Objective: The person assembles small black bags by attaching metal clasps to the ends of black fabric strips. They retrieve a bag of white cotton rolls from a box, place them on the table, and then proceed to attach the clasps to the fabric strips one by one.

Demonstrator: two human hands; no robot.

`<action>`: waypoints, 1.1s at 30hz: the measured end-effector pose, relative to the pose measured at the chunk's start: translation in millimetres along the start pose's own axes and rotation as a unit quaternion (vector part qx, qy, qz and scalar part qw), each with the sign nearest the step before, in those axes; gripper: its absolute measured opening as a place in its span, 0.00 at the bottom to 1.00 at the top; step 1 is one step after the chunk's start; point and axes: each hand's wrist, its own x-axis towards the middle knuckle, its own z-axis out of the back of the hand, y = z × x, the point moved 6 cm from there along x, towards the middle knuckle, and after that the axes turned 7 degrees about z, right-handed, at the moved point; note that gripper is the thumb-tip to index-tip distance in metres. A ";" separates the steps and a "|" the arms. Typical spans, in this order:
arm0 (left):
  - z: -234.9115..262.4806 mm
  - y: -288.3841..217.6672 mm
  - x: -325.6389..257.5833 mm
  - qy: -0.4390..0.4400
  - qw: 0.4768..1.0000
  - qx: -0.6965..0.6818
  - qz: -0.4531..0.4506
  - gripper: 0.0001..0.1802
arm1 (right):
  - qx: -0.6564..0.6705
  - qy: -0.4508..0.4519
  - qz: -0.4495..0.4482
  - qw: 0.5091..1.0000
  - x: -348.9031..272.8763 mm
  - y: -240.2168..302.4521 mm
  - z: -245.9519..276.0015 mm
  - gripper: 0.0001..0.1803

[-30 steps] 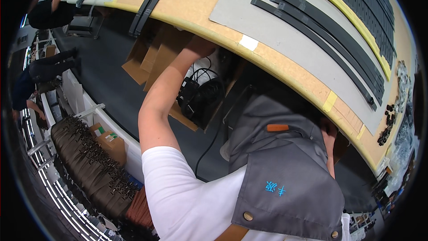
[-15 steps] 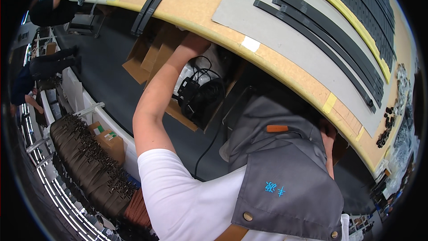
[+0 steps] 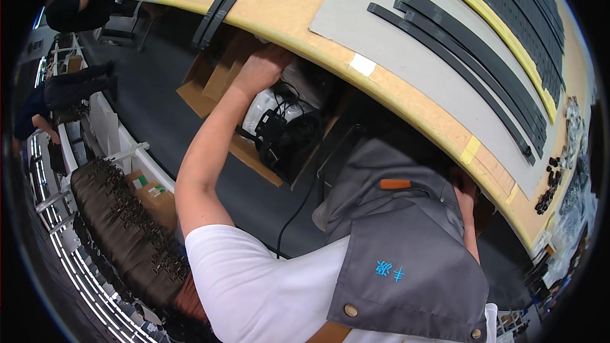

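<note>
My left hand [image 3: 263,68] reaches over an open cardboard box below the table edge. Its fingers curl in toward the box, and whatever they grip is hidden. Just beneath the hand, the box [image 3: 255,162] holds black cables [image 3: 291,98], a black device [image 3: 272,128] and clear plastic wrapping [image 3: 257,112]. My right hand [image 3: 466,192] is tucked under the table edge at the right, beside my grey apron [image 3: 406,267]. Shadow and the table hide its fingers.
On the table [image 3: 298,0] lie long black strips [image 3: 451,44], a yellow-edged stack of dark slats [image 3: 508,19] and small black parts [image 3: 548,184]. Two more strips [image 3: 222,6] overhang the edge. Dark straps [image 3: 127,228] hang at lower left. Other people [image 3: 76,9] stand at far left.
My left hand has drawn back slightly from beneath the table edge, and its elbow has swung left. More of the hand shows. My right hand stays under the edge.
</note>
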 end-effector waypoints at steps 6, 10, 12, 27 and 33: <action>55.0 1.1 -11.2 -0.050 0.997 -0.011 0.053 0.06 | 0.079 -0.049 -0.066 0.993 -2.9 0.7 -4.4 0.09; 86.6 -6.8 -22.8 -0.121 0.989 -0.039 0.071 0.09 | 0.104 -0.071 -0.071 0.990 -2.1 5.6 -4.9 0.08; 97.7 -14.3 -30.2 -0.145 0.985 -0.044 0.080 0.09 | 0.079 -0.060 -0.065 0.993 0.1 12.5 -2.3 0.08; 266.5 -125.2 -39.3 -0.237 0.959 -0.038 0.149 0.13 | 0.047 0.026 0.043 0.998 4.4 16.1 3.3 0.13; 351.0 -172.9 -18.6 -0.300 0.949 -0.035 0.094 0.12 | 0.135 0.079 0.021 0.988 -2.8 77.4 21.7 0.12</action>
